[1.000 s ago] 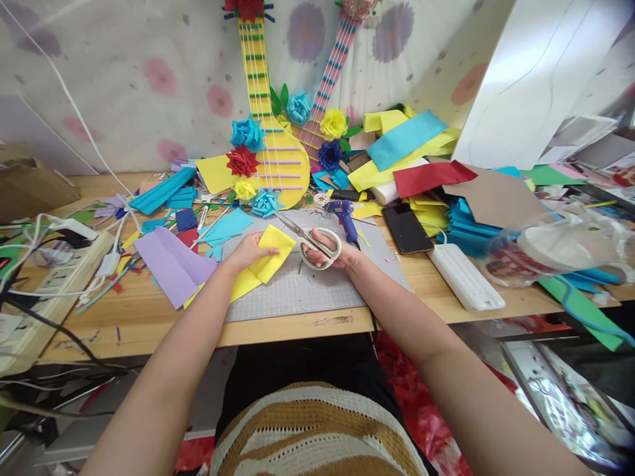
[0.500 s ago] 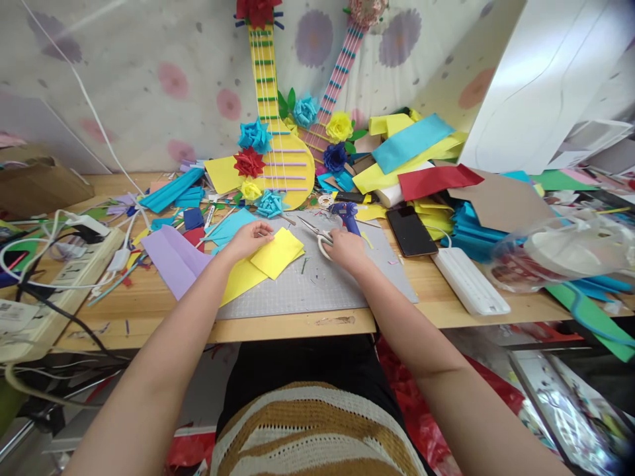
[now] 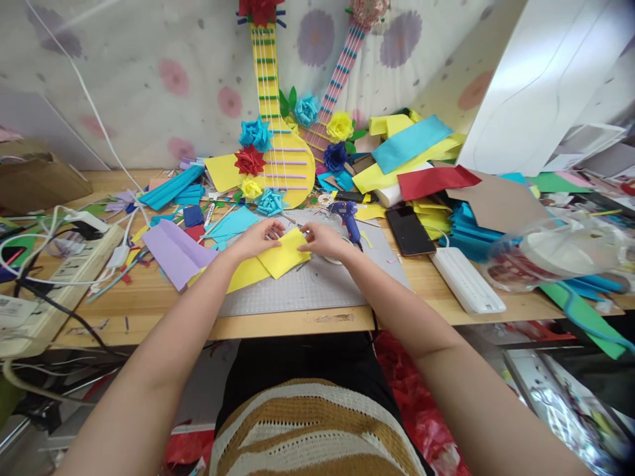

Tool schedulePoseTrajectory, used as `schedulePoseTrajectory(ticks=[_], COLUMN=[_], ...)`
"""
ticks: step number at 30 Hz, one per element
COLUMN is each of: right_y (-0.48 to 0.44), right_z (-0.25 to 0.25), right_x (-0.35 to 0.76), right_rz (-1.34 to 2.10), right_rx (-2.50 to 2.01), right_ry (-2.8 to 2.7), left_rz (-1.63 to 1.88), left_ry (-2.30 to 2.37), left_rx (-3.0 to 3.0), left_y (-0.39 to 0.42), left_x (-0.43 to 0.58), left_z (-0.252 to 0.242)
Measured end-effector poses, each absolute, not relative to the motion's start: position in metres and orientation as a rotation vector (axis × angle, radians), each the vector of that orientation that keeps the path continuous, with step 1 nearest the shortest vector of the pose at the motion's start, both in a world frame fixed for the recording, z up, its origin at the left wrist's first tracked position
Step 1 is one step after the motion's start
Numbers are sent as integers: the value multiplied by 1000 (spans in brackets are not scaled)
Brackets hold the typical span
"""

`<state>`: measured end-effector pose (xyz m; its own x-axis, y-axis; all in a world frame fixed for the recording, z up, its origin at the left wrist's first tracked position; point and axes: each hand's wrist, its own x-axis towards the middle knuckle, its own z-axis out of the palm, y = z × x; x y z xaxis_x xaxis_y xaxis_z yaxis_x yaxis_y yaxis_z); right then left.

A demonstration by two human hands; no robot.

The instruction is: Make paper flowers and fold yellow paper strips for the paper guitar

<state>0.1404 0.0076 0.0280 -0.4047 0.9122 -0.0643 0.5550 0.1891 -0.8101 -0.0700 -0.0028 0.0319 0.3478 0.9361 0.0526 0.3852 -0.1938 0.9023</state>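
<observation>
Yellow square (image 3: pixel 288 256) near mat's (image 3: pixel 297 297) left edge; scissors (image 3: pixel 331 261) now released, right hand (image 3: pixel 325 239) joins left hand (image 3: pixel 255 239), both freed for paper; pinch unclear.

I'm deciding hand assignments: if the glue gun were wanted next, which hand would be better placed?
Probably the right hand: the blue glue gun lies close beyond it. The left hand is farther off, on the other side of the yellow paper, and would likely have to reach past the right.
</observation>
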Motion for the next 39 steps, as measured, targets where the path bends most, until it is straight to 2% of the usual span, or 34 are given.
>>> schedulePoseTrajectory(ticks=[3, 7, 10, 16, 20, 22, 24, 29, 35, 39], right_y=[13, 14, 16, 18, 18, 19, 19, 18, 14, 12], right_z=[16, 8, 4, 1, -2, -5, -7, -10, -10, -7], right_x=[136, 140, 144, 152, 152, 150, 149, 151, 150, 146], right_rz=[1132, 1188, 1179, 1068, 1101, 1130, 1168, 1179, 1172, 1204], right_rx=[-1383, -1340, -1334, -1331, -1291, -1264, -1237, -1224, -1253, -1249], right_ry=[-1951, -1857, -1828, -1702, -1636, -1600, -1569, -1575, -1579, -1579], left_rz=[779, 443, 358, 666, 1134, 1477, 1675, 1747, 1531, 1352], left_ry=[1225, 1364, 1432, 1603, 1854, 1902, 1960, 2111, 2481, 2755], left_rx=[1695, 1684, 1763, 1705, 1340, 1124, 822, 493, 577, 942], left_y=[-4, -8, -14, -27, -21, -12, -3, 2, -19, -22], left_x=[-78, -106, -125, -154, -181, -194, -205, -224, -232, -219], left_z=[38, 46, 52, 81, 96, 94, 86, 57, 29, 22])
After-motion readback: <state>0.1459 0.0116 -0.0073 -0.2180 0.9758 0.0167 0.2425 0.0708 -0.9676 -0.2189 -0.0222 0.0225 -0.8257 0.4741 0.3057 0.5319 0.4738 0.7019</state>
